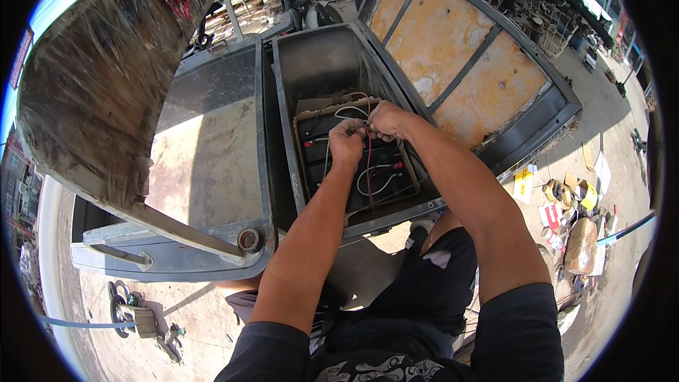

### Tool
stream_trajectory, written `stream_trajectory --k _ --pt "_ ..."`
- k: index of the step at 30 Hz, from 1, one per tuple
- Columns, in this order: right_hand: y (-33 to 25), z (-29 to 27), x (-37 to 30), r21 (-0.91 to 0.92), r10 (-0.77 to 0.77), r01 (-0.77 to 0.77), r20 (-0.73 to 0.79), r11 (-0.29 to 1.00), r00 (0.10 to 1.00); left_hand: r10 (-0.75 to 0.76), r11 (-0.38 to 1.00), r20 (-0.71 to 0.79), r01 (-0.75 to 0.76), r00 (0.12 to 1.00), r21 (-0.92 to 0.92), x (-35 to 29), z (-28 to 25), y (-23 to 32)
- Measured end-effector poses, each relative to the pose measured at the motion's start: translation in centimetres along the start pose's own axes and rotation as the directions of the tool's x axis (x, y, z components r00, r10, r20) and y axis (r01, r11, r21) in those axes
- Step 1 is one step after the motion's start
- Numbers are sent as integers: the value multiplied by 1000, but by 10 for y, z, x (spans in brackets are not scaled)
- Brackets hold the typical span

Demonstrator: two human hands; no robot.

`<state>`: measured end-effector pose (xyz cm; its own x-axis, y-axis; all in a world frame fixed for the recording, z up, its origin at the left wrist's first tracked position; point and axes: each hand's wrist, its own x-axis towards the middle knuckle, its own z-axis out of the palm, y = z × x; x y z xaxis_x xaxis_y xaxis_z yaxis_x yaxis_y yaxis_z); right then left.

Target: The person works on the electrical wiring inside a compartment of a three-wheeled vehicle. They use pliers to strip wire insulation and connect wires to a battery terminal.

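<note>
"Where were the wires (370, 173)?"

"In the box (318, 64), over black blocks (316, 127) that looked like batteries. A red strand hung past the fingertips, and a white one (359, 182) looped beside a red cap (398, 165)."

"And the grip?"

"The left hand (346, 144) and right hand (385, 120) met, fingertips closed on the wires, it seemed. Which strand each pinched, I couldn't tell."

"What could have gone wrong?"

"A short, I judged, if a bare end had slipped and touched the box's metal or a wrong terminal. Whether any end was bare was too small to see."

"Anything else?"

"The loose loop could have snagged a finger and tugged a connection. The lid (438, 10) leaned open nearby; a knock might have swung it onto the right arm."
</note>
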<state>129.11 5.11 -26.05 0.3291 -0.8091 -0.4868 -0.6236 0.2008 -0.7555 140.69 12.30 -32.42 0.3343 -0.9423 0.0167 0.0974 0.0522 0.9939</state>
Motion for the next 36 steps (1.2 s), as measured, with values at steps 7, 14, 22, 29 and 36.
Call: stream_trajectory --k 7,14,22,29,36 --pt "3 0 4 21 -14 14 -16 1000 1000 106 975 -35 -97 994 201 10 -1 -15" --pt "-3 0 -7 65 -61 69 -112 996 992 204 870 36 -198 978 452 4 -2 -9" --pt "4 -3 3 -10 -90 90 -88 996 992 -219 952 85 194 972 236 -3 0 9" --pt "3 0 2 6 -91 91 -54 996 994 -472 879 139 477 870 -2 -3 -3 9" --pt "-3 0 -4 -31 -72 70 -55 997 996 -558 830 173 549 812 101 0 -6 10"
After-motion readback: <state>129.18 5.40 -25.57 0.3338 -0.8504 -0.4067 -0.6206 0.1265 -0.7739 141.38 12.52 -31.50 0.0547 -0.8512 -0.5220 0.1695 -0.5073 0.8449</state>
